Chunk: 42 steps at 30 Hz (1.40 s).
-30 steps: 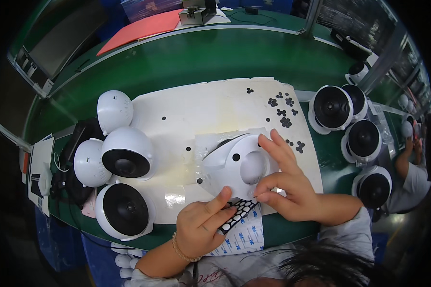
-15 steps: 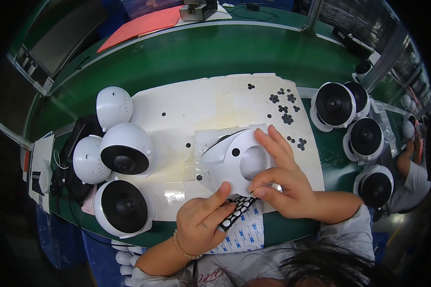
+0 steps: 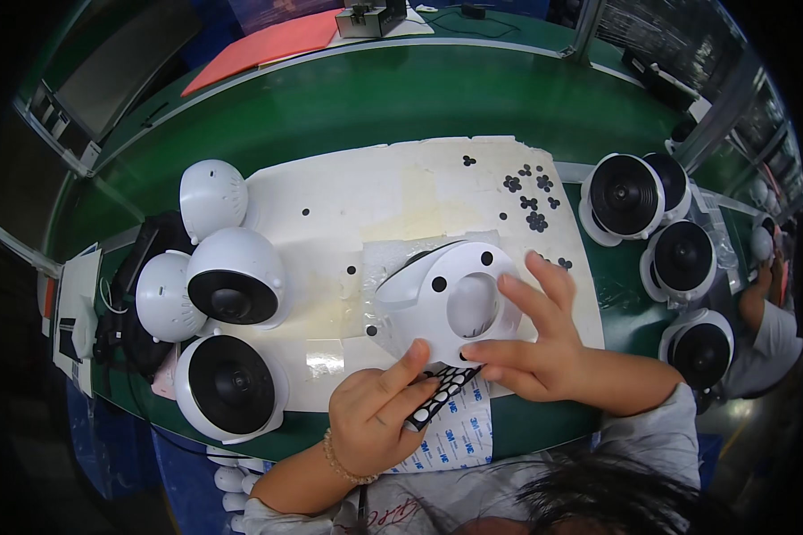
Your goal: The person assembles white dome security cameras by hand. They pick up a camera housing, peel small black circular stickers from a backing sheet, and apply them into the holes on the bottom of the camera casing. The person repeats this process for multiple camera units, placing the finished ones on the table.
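A white dome camera [image 3: 401, 299] lies tipped on a bubble-wrap pad, its ring-shaped base [image 3: 511, 308] turned up toward me. Black round pads [image 3: 439, 283] dot the base. My left hand [image 3: 373, 412] grips a black strip with round holes [image 3: 442, 397], its index fingertip resting against the base's near edge. With fingers spread, my right hand [image 3: 544, 348] has one fingertip on a black pad [image 3: 464, 354] at the near rim of the base. Its thumb is partly hidden beneath that finger.
White and black dome cameras stand at left [image 3: 232, 388] and right [image 3: 682, 254]. Loose black dots [image 3: 535, 221] lie on the pale board [image 3: 330, 192]. Printed backing paper [image 3: 464, 437] hangs by the front edge. Another person's arm [image 3: 757, 299] shows at far right.
My right fingers have lifted off the far rim of the base and moved right, uncovering a black pad there. The left hand and the camera stay in place.
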Available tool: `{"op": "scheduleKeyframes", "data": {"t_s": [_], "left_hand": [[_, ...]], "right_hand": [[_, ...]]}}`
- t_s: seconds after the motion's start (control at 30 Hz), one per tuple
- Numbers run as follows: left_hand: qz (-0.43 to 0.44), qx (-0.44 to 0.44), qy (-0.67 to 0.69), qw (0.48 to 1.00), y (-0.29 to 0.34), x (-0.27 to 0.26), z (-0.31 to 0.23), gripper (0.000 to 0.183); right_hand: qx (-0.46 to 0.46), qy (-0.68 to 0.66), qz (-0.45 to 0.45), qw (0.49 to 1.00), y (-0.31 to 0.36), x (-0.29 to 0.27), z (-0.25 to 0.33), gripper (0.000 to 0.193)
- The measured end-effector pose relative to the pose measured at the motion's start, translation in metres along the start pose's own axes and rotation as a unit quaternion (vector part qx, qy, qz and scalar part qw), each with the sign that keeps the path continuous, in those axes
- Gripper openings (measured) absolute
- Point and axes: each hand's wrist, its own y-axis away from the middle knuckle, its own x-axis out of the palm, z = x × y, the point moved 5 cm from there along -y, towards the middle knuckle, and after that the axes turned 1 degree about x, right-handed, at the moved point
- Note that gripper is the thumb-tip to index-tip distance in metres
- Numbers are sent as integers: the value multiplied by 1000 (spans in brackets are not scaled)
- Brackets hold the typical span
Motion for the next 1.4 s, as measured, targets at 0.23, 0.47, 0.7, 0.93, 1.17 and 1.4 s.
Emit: {"op": "scheduleKeyframes", "data": {"t_s": [0.23, 0.47, 0.7, 0.93, 1.17, 1.4], "left_hand": [[-24, -14, 49, 998, -2, 0, -1, 29], [-47, -1, 43, 998, 1, 3, 2, 25], [-37, -7, 30, 999, 2, 3, 3, 26], [-24, 4, 15, 1000, 3, 4, 3, 28], [-20, 7, 11, 1000, 3, 4, 3, 28], [-23, 0, -3, 1000, 3, 4, 2, 25]], "right_hand": [[20, -60, -31, 997, 5, -8, 5, 26], [-32, -107, -14, 994, 10, 0, 10, 9], [129, -177, 25, 975, 5, -14, -24, 7], [179, -190, 67, 963, 6, -10, -29, 3], [179, -176, 76, 965, 6, -9, -28, 2], [163, -119, 42, 979, 5, -9, -24, 7]]}}
